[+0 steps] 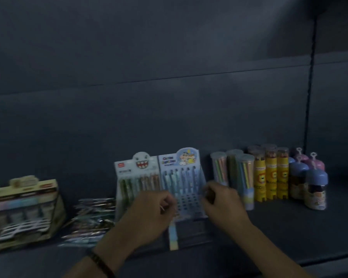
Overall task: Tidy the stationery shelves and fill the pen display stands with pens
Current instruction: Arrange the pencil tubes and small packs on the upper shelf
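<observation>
Two pen display stands sit side by side mid-shelf: a white stand (138, 177) with a toothy monster face and a blue cartoon stand (182, 177). Both hold a back row of pens above open holes. My left hand (149, 215) hovers in front of them with curled fingers and seems to hold a pastel blue-and-yellow pen (173, 236) that points toward me. My right hand (222, 199) is at the blue stand's right edge with fingers curled. Blur hides whether it grips anything. A heap of loose wrapped pens (90, 219) lies left of the stands.
A cream display box (23, 209) stands at the far left. Right of the stands are clear tubes of pencils (232, 173), yellow lion tubes (271, 175) and blue- and pink-capped jars (315, 187). A dark upright post (309, 85) rises behind them.
</observation>
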Demonstrator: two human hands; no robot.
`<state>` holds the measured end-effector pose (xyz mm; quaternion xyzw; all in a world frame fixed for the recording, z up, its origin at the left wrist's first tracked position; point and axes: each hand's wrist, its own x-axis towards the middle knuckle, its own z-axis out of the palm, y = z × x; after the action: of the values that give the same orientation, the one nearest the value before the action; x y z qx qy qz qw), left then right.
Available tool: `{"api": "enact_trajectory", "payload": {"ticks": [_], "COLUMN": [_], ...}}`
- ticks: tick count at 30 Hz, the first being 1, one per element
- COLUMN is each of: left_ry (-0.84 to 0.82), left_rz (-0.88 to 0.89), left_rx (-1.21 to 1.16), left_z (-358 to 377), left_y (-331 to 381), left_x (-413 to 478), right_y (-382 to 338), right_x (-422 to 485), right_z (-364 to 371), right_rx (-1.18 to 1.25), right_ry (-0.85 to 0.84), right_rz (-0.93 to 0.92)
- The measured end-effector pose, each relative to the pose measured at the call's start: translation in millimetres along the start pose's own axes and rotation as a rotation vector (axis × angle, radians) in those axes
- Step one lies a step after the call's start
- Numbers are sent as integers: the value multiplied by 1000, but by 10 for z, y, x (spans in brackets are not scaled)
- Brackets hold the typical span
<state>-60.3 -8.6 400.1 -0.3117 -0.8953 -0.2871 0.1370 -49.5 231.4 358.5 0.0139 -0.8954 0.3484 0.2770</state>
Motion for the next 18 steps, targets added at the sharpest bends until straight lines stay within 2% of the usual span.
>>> {"api": "enact_trajectory", "payload": {"ticks": [5, 11, 18], "left_ry": [96, 221, 326], "left_rz": [-35, -152, -364], "left_rx": [187, 539, 529], "left_z": [-856, -1735, -2400], "left_y": [-389, -977, -1596], "left_x": [-614, -1446, -2254], "right_y": [-986, -2101, -3087], "right_x": [35, -166, -416], "right_z": [639, 1513, 2466], "right_rx": [60, 125, 197], "right_ry": [-314, -532, -697], "right_rz": [-177, -340, -374]}}
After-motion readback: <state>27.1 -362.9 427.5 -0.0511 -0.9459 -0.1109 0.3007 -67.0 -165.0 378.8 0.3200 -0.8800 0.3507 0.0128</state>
